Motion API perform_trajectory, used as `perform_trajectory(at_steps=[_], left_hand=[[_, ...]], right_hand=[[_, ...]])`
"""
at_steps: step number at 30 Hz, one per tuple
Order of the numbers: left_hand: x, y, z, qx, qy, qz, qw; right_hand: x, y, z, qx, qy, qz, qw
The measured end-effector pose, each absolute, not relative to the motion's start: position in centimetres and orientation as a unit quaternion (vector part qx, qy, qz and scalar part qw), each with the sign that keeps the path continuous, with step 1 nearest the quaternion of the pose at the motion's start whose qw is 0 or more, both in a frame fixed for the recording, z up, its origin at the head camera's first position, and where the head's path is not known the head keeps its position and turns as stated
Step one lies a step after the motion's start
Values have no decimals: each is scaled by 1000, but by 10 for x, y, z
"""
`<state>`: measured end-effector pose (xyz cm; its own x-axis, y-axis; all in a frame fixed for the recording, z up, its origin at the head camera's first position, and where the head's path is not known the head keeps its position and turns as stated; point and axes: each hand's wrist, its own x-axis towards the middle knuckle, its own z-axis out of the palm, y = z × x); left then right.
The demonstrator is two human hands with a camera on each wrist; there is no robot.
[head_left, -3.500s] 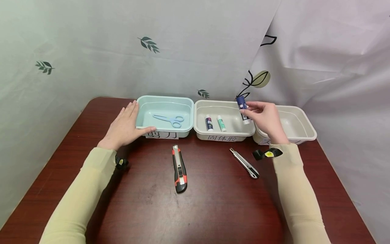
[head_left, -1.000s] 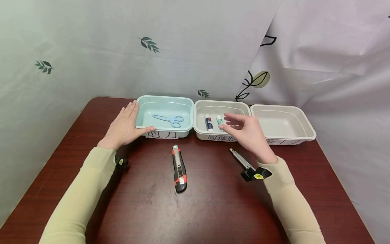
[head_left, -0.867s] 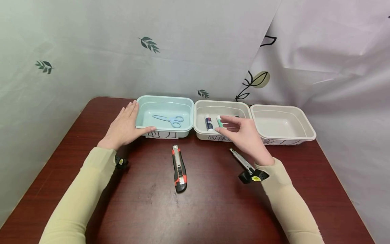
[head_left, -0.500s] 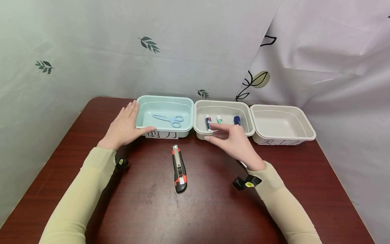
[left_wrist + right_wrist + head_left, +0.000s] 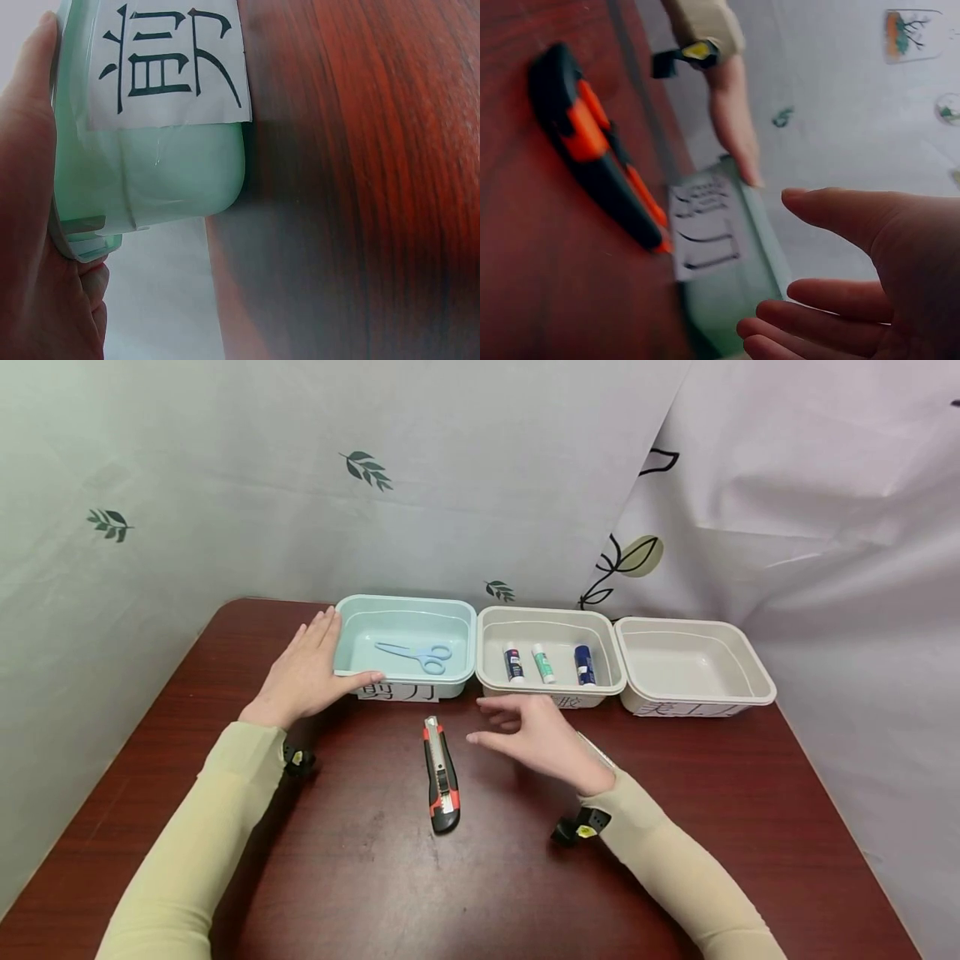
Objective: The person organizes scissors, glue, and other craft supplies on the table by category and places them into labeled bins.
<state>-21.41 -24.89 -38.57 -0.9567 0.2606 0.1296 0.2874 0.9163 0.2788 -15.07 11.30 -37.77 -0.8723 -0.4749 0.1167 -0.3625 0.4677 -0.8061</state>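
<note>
Red-black cutter (image 5: 442,781) on surface (image 5: 360,893), right hand (image 5: 536,739) near it, fingers parted, nothing held, left hand (image 5: 298,677) touching rim of blue box (image 5: 405,625), fingers straight.

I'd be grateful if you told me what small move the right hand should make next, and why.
I'd suggest easing the right hand slightly left and down to the black-and-red utility knife: it holds nothing, its thumb and fingers are apart, and the knife lies close by on the table, outside the light-blue bin.
</note>
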Motion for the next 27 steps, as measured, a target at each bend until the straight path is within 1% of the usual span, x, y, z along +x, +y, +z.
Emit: perform_trajectory(at_steps=[5,13,27], left_hand=[[-214,-248,-386,-140,-978,-147,44],[-214,-247,-385,-143,-978,-146,46],[-215,-249,-386,-142,-978,-146,46]], right_hand=[[-144,102,-393,-257,863,-426,89],[-138,87,-407,-271,857,-422,115],[-136,70,-412,-296,865,-393,98]])
